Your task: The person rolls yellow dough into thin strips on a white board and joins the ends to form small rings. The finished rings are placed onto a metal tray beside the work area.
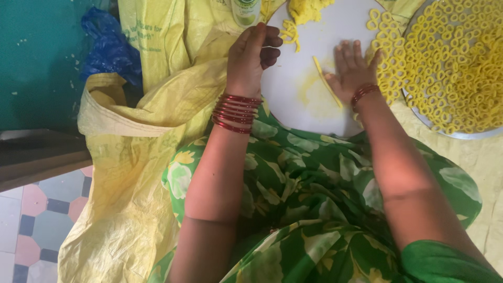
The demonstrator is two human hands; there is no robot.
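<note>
Dough rolled into a thin yellow strip (327,81) lies on the round white board (293,63), near its middle, slanting from upper left to lower right. The right hand (352,71) is spread flat, palm down with fingers straight, pressing on the lower end of that strip; it grasps nothing. A faint yellow smear marks the board just left of the hand. The left hand (252,52) hovers at the board's left edge, fingers curled loosely inward; whether they pinch anything cannot be told. Both wrists wear red bangles (236,111). At the board's far edge sits a lump of yellow dough (309,9) with a few loose strands beside it. Along the board's right edge lie several small dough rings (386,63), and just beyond, a round metal tray (461,134) is heaped with many more rings. A yellow woven sack (131,157) covers the floor under the board and tray.
</note>
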